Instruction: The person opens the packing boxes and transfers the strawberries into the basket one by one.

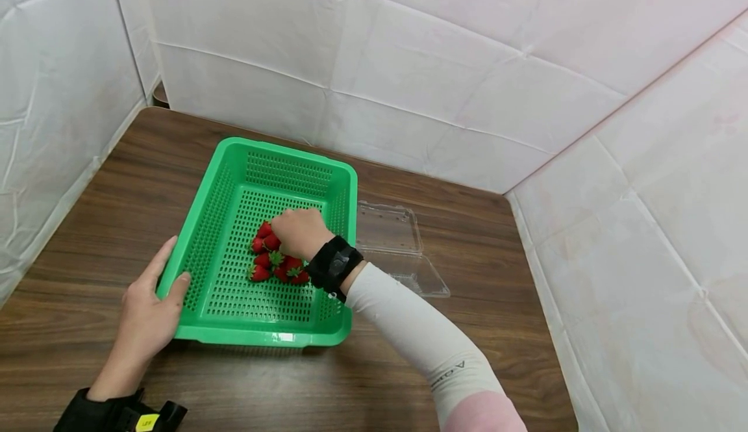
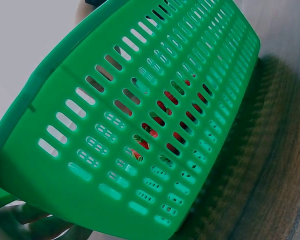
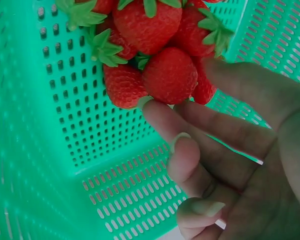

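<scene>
Reaching into the green basket (image 1: 234, 159), the right hand (image 1: 299, 232) is set w/ fingers (image 3: 162, 120) loosely curled, tips touching the strawberries (image 3: 169, 75) just ahead, none gripped yet; left hand (image 1: 149, 312) holds the near-left rim, thumb hooked over.

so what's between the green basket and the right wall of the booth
In the head view, an open clear plastic clamshell container lies on the wooden table just right of the green basket; beyond it the stretch to the white wall is bare.

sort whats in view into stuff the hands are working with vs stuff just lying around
In use: green basket, gripped at its rim by the left hand; strawberries, touched by the right hand.

Lying about: clear clamshell box, open on the wooden table.
</scene>
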Available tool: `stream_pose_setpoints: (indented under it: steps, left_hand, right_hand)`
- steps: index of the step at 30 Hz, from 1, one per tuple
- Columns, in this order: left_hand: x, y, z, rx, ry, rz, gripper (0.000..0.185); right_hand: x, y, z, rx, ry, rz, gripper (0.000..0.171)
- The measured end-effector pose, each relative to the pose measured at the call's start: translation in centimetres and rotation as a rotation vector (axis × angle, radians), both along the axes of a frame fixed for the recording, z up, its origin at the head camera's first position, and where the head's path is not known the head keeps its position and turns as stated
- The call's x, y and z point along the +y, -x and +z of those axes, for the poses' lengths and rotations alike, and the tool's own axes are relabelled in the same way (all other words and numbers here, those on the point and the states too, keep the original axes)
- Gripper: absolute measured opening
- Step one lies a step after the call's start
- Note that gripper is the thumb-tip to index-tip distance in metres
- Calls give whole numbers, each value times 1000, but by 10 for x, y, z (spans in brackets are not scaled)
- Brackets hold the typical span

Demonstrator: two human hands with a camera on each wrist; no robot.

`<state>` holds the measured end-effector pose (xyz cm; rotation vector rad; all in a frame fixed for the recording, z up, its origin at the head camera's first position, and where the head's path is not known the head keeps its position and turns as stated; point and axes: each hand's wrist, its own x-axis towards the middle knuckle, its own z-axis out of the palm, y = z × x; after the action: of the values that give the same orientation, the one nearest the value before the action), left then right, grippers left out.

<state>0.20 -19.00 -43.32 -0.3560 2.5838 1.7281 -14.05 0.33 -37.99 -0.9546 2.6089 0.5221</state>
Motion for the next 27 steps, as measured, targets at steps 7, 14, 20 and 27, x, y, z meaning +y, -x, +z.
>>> stream_pose_setpoints:
  steps: [7, 14, 20, 27]
  left_hand:
    - [0, -1, -1, -12, 1, 3, 60]
    - [0, 0, -1, -8, 4, 6, 60]
    - [0, 1, -1, -5, 2, 3, 60]
    - [0, 0, -1, -3, 5, 5, 60]
  right_hand:
    - [9, 1, 1, -27, 47, -3, 11]
    - [14, 0, 8, -27, 36, -14, 15]
    - [24, -3, 14, -32, 79, -60, 20]
    - [44, -14, 30, 12, 270, -68, 29]
